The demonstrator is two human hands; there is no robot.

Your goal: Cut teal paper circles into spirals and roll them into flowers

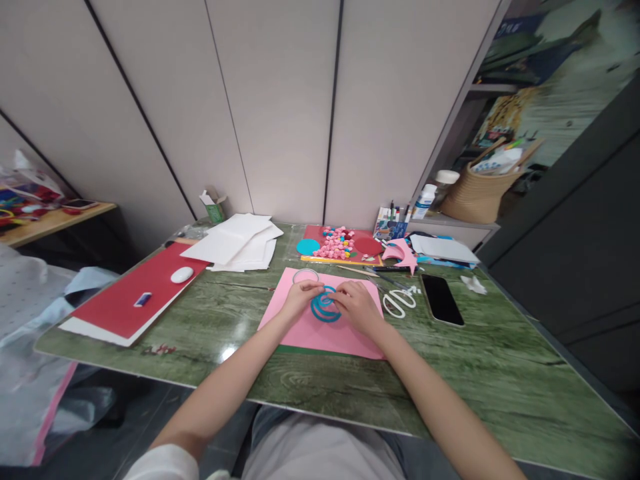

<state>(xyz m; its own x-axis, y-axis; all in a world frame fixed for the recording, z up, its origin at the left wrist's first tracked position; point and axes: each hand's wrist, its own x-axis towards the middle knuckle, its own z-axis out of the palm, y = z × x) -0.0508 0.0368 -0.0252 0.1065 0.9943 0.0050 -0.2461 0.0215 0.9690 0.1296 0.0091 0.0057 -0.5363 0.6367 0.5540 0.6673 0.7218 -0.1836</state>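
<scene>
The blue paper coil (325, 318) is a narrow strip curled into several loops, wider on the outside with smaller turns within. Its colour is an even, strong blue. It is located on the pink sheet (290, 320), right of that sheet's middle, and part of its right side is covered by my fingers.

The pink sheet lies flat, slightly askew; a green edge (310, 349) shows beneath its lower side. Wood-grain tabletop (240, 313) shows between this sheet and the red sheet (135, 287) to the left, and also between the sheet and the near edge by my body. On the right, the white-handled scissors (401, 315) lie just beside the pink sheet, with the black-screened phone (443, 300) beyond them. Past the phone, the wood grain runs on to the right edge.

Both my forearms reach in from the near edge and converge. My left hand (301, 298) is at the coil's upper left, thumb and fingers drawn together; my right hand (359, 307) is at its right, fingers bent over it. The hands are near each other but apart. Whether either is clamped on the strip, I cannot tell.
</scene>
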